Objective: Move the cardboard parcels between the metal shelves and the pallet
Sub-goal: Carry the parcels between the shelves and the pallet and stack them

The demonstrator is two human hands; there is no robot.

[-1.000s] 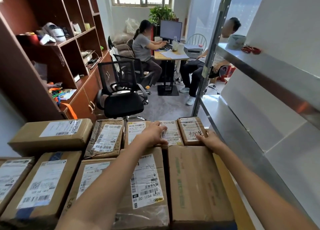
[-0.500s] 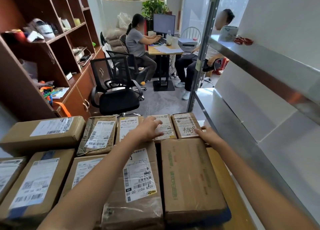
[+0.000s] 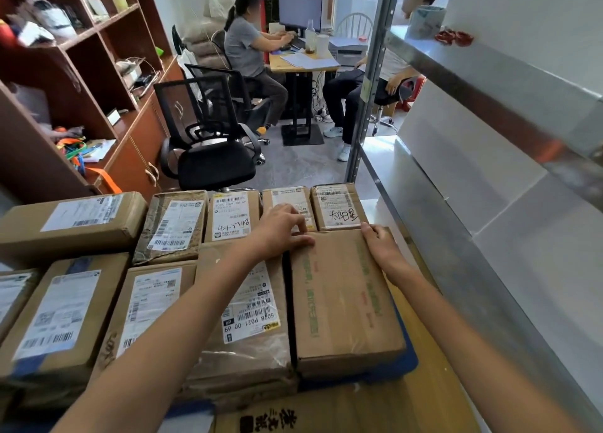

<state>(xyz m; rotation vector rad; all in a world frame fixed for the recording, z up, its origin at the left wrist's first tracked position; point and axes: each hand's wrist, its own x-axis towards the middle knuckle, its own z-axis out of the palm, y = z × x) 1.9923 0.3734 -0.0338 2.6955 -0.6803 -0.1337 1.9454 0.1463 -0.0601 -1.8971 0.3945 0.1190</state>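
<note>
box (image 3: 342, 298): lies flat at right end of the parcels (image 3: 71, 305), just beside the metal shelf (image 3: 456, 269) | left hand (image 3: 280, 228): fingers nearly flat, pressing on box's far-left corner | right hand (image 3: 380, 241): fingers curled over box's far-right edge, holding it

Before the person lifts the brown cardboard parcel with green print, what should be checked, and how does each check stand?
1. Right hand grips the far right corner of the brown cardboard parcel with green print: ok.
2. Left hand at the far left corner, firm hold: cannot tell.
3. Nothing stacked on the parcel: ok.
4. Bare space on the metal shelf alongside: ok.
5. Parcel's weight manageable: cannot tell.
</note>
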